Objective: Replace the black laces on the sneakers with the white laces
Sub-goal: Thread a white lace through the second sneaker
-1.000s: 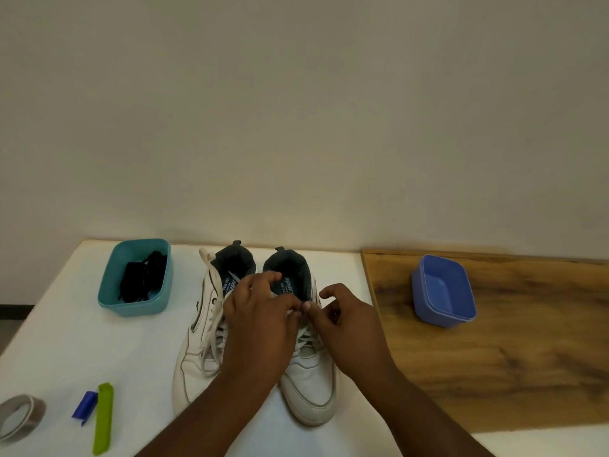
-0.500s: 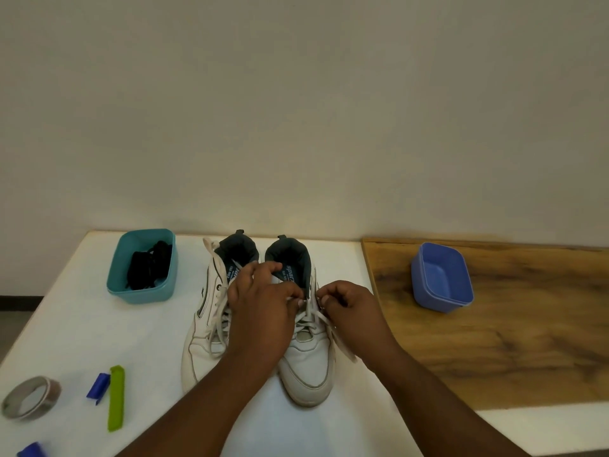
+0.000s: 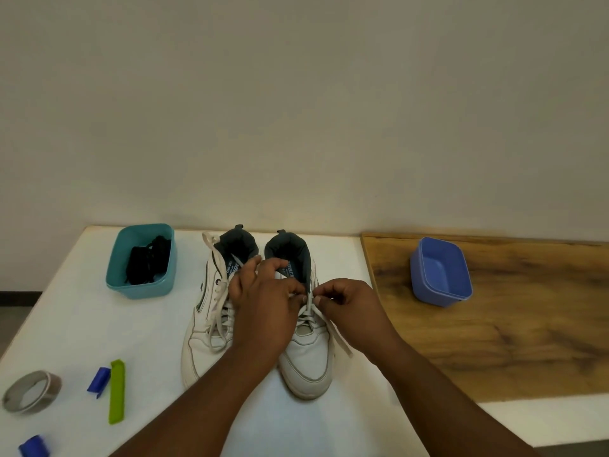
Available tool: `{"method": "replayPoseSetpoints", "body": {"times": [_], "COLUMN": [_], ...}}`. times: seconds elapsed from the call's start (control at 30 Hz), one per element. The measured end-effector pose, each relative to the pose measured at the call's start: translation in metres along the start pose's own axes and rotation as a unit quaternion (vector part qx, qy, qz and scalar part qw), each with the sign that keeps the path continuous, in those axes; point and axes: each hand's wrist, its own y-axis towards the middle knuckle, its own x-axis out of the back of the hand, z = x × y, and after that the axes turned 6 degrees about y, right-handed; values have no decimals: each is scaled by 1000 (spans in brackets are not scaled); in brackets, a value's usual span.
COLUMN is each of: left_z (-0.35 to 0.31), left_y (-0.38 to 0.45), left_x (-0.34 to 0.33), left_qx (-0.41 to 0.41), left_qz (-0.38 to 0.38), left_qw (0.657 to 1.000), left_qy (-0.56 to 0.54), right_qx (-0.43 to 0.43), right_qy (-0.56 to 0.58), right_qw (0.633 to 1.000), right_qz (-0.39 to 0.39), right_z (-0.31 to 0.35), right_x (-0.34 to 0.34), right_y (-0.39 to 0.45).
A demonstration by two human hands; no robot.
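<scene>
A: Where do things stand with the laces?

B: Both sneakers sit side by side on the white surface [image 3: 82,324], toes toward the near edge. The left sneaker [image 3: 207,328] already carries a white lace [image 3: 219,311], loose and untied. The black laces [image 3: 148,263] lie bundled in the teal tub [image 3: 118,285] at the far left. On the right sneaker [image 3: 309,354] the second white lace [image 3: 309,308] is threaded most of the way up.

A: And the hands?

B: The left hand [image 3: 263,305] curls over the tongue and seems to pinch the lace at its fingertips. The right hand [image 3: 346,301] pinches the same lace just beside the upper eyelets, fingers curled tight.

A: What might go wrong?

B: I'd judge the main risk is uneven ends. One tail [image 3: 339,338] trails off the right side of the shoe, so a hard pull could leave the other end too short to tie. The tip could also skip an eyelet, since the left hand hides much of that row. A sharp tug might shift the shoe into its neighbour.

A: Any writing?

B: There are pale printed letters on the dark tongue labels of both sneakers, but they are too small and partly covered to read. The blue tub [image 3: 441,275] on the wooden board [image 3: 494,341], well to the right, shows no label.
</scene>
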Motion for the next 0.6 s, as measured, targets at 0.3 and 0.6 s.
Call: {"method": "replayPoseSetpoints", "body": {"times": [0.3,0.6], "left_z": [5,13], "left_y": [1,-2], "left_x": [-2,8], "left_qx": [-41,-101], "left_qz": [-1,75], "left_qw": [999,989], "left_qy": [-1,77], "right_qx": [82,-104], "right_qy": [-154,275], "right_qw": [985,949], "right_qz": [-15,-116], "right_z": [5,21], "right_x": [-7,-10], "right_y": [-6,-2]}}
